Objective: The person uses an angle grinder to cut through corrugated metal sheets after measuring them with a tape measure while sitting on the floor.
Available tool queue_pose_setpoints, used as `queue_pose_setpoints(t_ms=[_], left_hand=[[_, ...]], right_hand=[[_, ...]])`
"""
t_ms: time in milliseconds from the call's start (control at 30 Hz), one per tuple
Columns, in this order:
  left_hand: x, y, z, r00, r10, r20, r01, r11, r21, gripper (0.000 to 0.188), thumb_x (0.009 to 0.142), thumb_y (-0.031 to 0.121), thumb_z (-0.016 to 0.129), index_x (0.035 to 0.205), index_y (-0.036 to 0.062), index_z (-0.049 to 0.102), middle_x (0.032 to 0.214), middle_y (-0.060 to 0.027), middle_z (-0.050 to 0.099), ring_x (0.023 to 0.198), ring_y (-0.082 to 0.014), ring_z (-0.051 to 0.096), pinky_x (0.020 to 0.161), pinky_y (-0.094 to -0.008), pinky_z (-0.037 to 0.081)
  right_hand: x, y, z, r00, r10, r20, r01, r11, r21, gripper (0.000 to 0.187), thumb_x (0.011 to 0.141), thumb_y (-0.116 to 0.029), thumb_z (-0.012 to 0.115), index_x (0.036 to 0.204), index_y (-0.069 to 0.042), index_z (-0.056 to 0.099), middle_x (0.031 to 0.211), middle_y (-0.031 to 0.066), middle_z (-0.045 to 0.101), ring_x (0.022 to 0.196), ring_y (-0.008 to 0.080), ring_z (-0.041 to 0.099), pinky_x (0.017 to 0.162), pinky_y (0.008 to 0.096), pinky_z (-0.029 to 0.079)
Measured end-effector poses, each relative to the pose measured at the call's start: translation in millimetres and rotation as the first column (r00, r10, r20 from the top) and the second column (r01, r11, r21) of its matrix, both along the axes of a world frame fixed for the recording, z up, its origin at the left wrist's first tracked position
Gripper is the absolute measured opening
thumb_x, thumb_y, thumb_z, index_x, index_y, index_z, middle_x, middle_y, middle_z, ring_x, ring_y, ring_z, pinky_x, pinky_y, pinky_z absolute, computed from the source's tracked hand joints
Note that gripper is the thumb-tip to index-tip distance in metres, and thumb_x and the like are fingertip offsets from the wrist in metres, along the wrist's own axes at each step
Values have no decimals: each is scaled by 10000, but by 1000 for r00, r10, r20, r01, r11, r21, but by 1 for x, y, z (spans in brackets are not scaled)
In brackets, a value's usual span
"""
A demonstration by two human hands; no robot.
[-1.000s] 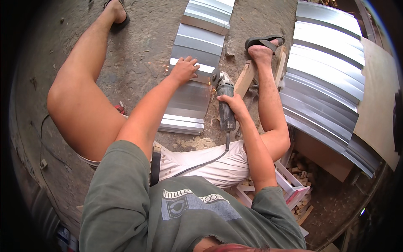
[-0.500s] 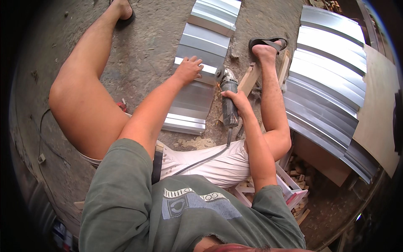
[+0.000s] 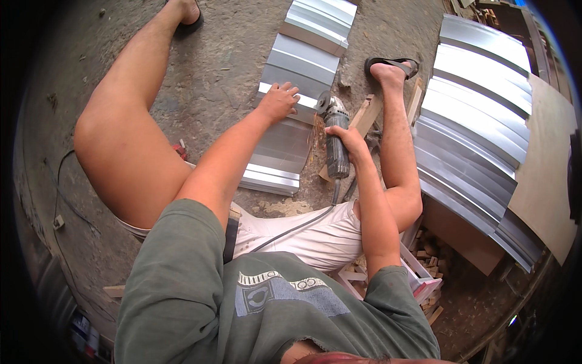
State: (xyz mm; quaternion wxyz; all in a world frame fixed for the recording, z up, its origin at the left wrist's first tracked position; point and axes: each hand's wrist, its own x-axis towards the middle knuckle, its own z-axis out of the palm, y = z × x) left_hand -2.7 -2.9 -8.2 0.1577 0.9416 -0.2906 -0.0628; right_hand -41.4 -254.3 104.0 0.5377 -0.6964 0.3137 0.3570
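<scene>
My right hand [image 3: 350, 142] is wrapped around the dark body of an angle grinder [image 3: 337, 159]. The grinder's disc [image 3: 324, 101] meets the right edge of a long ribbed metal sheet [image 3: 301, 64] lying on the ground between my legs. Orange sparks [image 3: 316, 134] fall from the disc back toward me. My left hand [image 3: 280, 102] lies on the sheet just left of the disc, palm down with fingers apart, holding nothing. A power cord [image 3: 297, 228] runs from the grinder's rear end across my lap.
More ribbed metal sheets [image 3: 476, 103] lie to the right, beside a pale flat board [image 3: 545, 151]. Wood pieces [image 3: 366, 114] sit between the grinder and my right leg. Below the sheets stands a white-pink frame [image 3: 418, 276] near small wood blocks. A cable [image 3: 59, 182] trails on the left.
The spray of sparks has grown larger. The whole scene has shifted slightly right in view; the left hand stays on the sheet and the grinder stays at its edge.
</scene>
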Motion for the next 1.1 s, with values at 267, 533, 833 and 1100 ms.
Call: queue_pose_setpoints(t_ms=[267, 533, 833, 1100], left_hand=[[0, -1, -2, 1000, 4, 1, -4, 1000, 3, 404, 834, 420, 786, 1118, 139, 727, 1181, 5, 622, 1220, -206, 551, 905, -422, 486], [1, -2, 5, 1000, -8, -20, 8, 1000, 14, 426, 833, 402, 784, 1158, 139, 703, 1179, -4, 624, 1207, -216, 554, 914, -424, 480], [-1, -2, 3, 1000, 5, 16, -5, 1000, -27, 382, 835, 382, 791, 1098, 114, 725, 1165, -6, 633, 1215, -217, 563, 912, -434, 491], [-2, 0, -4, 1000, 18, 25, -16, 998, -66, 364, 821, 381, 798, 1058, 113, 726, 1122, 0, 633, 1205, -210, 562, 910, -432, 489]], right_hand=[[6, 3, -1, 999, 11, 38, -11, 1000, -11, 288, 812, -199, 801, 925, 42, 691, 763, 90, 681, 589, 181, 666, 535, 321, 531], [9, -6, -12, 1000, 18, -11, -17, 1000, 9, 336, 827, -219, 806, 973, 34, 640, 769, 124, 678, 592, 233, 695, 526, 356, 581], [10, -6, -8, 999, 46, -11, -46, 999, 2, 363, 823, -230, 808, 994, 42, 638, 786, 130, 681, 616, 241, 708, 542, 362, 589], [14, 4, 1, 999, 50, -22, -50, 999, -5, 394, 830, -247, 808, 1010, 55, 629, 806, 135, 682, 625, 248, 713, 542, 359, 587]])
